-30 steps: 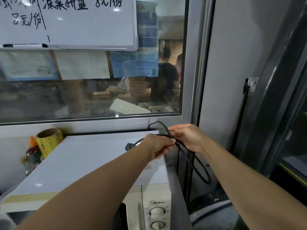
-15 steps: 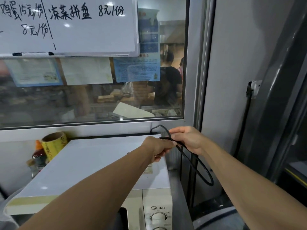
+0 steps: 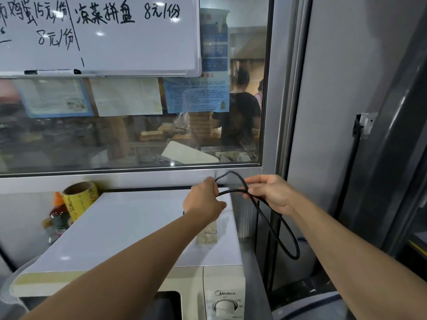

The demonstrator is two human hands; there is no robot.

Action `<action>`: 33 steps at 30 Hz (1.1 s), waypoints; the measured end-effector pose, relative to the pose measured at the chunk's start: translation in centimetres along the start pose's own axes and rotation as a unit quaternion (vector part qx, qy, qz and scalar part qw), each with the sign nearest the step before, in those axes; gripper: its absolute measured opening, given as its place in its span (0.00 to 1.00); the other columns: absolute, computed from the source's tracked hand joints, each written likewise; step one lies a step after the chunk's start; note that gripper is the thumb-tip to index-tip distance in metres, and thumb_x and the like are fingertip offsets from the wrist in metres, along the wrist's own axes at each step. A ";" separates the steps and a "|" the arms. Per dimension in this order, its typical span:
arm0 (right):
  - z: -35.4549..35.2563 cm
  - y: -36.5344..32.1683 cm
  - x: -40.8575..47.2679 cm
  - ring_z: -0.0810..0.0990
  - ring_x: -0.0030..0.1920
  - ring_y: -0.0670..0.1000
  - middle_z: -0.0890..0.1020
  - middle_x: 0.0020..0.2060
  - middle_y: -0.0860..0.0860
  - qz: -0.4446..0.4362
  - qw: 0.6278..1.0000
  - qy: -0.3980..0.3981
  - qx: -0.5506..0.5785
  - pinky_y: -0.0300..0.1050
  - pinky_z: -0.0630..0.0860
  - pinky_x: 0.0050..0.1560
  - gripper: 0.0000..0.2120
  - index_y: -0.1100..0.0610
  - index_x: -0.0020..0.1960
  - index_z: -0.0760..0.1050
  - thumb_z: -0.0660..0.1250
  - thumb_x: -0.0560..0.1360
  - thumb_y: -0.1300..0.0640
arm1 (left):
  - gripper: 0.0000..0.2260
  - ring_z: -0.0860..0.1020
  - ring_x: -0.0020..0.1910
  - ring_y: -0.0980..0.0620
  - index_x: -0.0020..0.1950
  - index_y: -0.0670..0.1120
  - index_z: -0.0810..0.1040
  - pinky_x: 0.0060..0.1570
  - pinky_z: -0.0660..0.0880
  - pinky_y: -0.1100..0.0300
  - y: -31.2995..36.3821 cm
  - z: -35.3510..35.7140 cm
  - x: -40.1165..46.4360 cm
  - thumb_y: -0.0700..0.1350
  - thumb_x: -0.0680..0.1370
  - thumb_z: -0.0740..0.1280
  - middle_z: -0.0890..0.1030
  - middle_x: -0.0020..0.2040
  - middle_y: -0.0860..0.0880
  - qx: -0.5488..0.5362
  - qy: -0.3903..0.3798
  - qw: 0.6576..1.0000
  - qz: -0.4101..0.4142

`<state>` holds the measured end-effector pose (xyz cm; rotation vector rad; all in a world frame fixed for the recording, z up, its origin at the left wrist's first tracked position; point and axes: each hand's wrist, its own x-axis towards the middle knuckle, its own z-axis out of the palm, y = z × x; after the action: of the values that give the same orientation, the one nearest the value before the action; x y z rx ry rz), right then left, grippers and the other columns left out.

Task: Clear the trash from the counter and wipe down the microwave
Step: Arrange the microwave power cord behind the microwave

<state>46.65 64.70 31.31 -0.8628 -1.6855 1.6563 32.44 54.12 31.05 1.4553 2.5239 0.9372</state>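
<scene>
The Midea microwave (image 3: 221, 294) sits below the window with a white board (image 3: 138, 227) lying across its top. Above the board's back right corner, the left hand (image 3: 203, 202) and the right hand (image 3: 270, 195) both grip a black power cord (image 3: 272, 229), fingers curled around it; one loop hangs down beside the microwave. A yellow tape roll (image 3: 79, 199) stands behind on the left.

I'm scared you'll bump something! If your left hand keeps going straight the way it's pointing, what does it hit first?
Probably the metal window frame behind the microwave. The left hand, holding the black cord, points forward over the microwave's top toward it. Depth is hard to judge.
</scene>
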 end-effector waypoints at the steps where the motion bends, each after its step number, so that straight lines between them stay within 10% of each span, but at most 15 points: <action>1: -0.1 0.0 0.1 0.83 0.42 0.54 0.83 0.45 0.59 0.000 1.000 -0.002 -0.002 0.35 0.76 0.39 0.11 0.62 0.51 0.76 0.62 0.74 0.74 | 0.12 0.73 0.39 0.49 0.47 0.48 0.67 0.34 0.69 0.58 -0.3 0.0 0.2 0.43 0.72 0.71 0.74 0.42 0.51 0.047 0.024 0.998 0.026; 9: -1.9 0.6 0.5 0.81 0.46 0.55 0.82 0.48 0.60 0.009 0.999 -0.030 -0.020 0.39 0.77 0.49 0.15 0.62 0.51 0.75 0.58 0.73 0.78 | 0.04 0.76 0.43 0.48 0.51 0.49 0.76 0.39 0.71 0.58 -1.7 0.4 4.1 0.45 0.77 0.67 0.78 0.50 0.49 0.119 0.051 0.989 0.066; 25: -6.3 7.6 3.3 0.80 0.48 0.52 0.82 0.47 0.55 0.046 0.989 -0.018 -0.142 0.49 0.73 0.59 0.26 0.58 0.52 0.76 0.53 0.67 0.82 | 0.21 0.76 0.60 0.47 0.66 0.54 0.73 0.55 0.74 0.55 0.2 5.6 12.4 0.42 0.75 0.69 0.78 0.61 0.49 0.206 -0.095 0.960 0.165; 33: -6.7 8.6 4.1 0.80 0.51 0.52 0.82 0.47 0.51 0.050 0.982 -0.017 -0.183 0.49 0.72 0.60 0.26 0.56 0.49 0.74 0.53 0.65 0.82 | 0.11 0.77 0.54 0.44 0.56 0.53 0.79 0.42 0.71 0.57 0.9 6.8 13.4 0.42 0.75 0.67 0.79 0.54 0.48 0.272 -0.090 0.939 0.188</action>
<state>49.84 71.98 22.81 -1.1133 -2.0375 1.4511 28.22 68.40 29.05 2.1118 2.5216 0.0930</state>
